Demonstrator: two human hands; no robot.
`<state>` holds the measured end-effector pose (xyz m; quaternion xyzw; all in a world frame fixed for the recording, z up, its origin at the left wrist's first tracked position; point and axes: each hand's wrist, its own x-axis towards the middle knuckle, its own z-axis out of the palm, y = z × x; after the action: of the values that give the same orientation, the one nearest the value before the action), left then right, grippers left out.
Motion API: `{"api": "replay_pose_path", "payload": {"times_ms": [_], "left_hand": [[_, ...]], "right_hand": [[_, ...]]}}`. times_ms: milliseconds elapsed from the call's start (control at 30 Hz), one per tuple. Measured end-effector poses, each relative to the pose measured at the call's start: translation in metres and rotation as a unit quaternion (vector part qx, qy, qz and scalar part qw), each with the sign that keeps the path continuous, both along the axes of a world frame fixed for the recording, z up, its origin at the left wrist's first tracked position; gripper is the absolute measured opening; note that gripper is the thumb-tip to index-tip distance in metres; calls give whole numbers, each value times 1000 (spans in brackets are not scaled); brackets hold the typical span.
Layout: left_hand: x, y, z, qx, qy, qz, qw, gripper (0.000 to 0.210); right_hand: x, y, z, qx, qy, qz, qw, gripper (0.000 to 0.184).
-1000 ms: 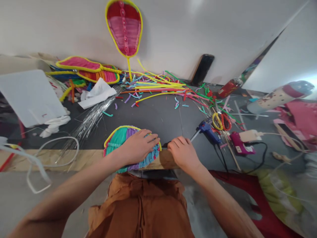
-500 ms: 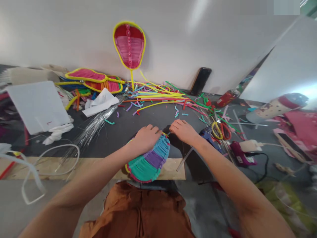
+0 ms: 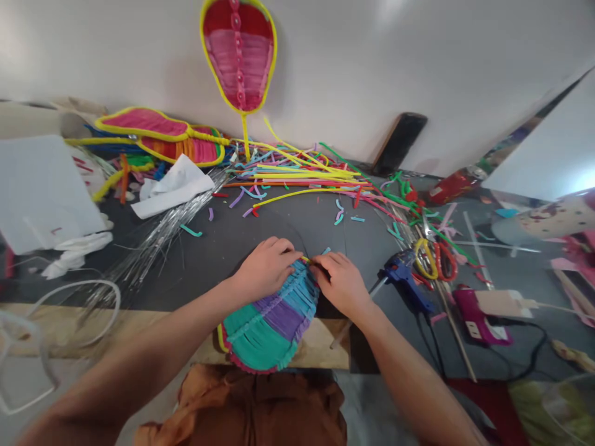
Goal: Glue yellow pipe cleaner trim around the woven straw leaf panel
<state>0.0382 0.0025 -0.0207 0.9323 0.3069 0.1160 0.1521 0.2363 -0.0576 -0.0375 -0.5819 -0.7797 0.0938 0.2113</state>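
1. Dark grey tabletop (image 3: 274, 223) against a pale wall (image 3: 334, 80); light brown board (image 3: 332, 353) along the near edge
2. Teal, purple and blue chenille-stem panel (image 3: 274, 319) found at the near edge, over the board, teal end nearest the person; whether it rests or is lifted cannot be told
3. Left hand (image 3: 266, 269): fingers together, clamped on the panel's upper left side
4. Right hand (image 3: 341, 279): fingertips at the far corner, beside the yellow edging (image 3: 305, 259); cannot tell whether they are closed on it
5. Step in hand, in my judgement: fitting of edging at that corner; the next move calls for a steady left hold and a fine right pinch
6. To the right: blue glue gun (image 3: 406, 288), yellow-and-red-handled scissors (image 3: 434, 259)
7. Beyond: loose chenille stems (image 3: 307, 176), smartphone (image 3: 400, 144) leaning on the wall
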Motion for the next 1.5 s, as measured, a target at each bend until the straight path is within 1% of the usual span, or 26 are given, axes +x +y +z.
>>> {"api": "replay_pose_path", "payload": {"times_ms": [100,233,367,533,700,800,900,1000,1167,1267,1500], "left_hand": [[-1,3,-7,-15,-39,7,999,30],[-2,9,-15,-37,-105,17,994,34],[-1,11,-17,-39,-133,29,990,32],[1,9,-15,-28,-110,44,993,29],[0,7,-15,0,-116,18,993,30],[-1,6,-15,24,-102,10,994,34],[-1,4,-14,41,-87,3,995,33],[0,3,-12,47,-75,-5,996,29],[1,2,-10,57,-56,-11,997,28],[1,2,-12,78,-42,-9,996,30],[2,0,-14,122,-15,-5,992,31]], "right_hand": [[-1,2,0,-10,22,-13,1000,10],[-2,1,2,-22,61,-29,997,13],[-1,-1,2,-20,83,-32,996,14],[-1,-1,1,0,86,-1,996,15],[-2,0,1,10,75,9,997,16],[-3,0,0,18,68,12,997,17],[-2,0,0,21,74,17,997,17],[0,-1,2,5,99,23,995,15],[6,-4,7,-46,135,14,990,15],[7,-5,8,-53,139,7,989,14],[7,-3,6,-55,138,17,989,14]]}}
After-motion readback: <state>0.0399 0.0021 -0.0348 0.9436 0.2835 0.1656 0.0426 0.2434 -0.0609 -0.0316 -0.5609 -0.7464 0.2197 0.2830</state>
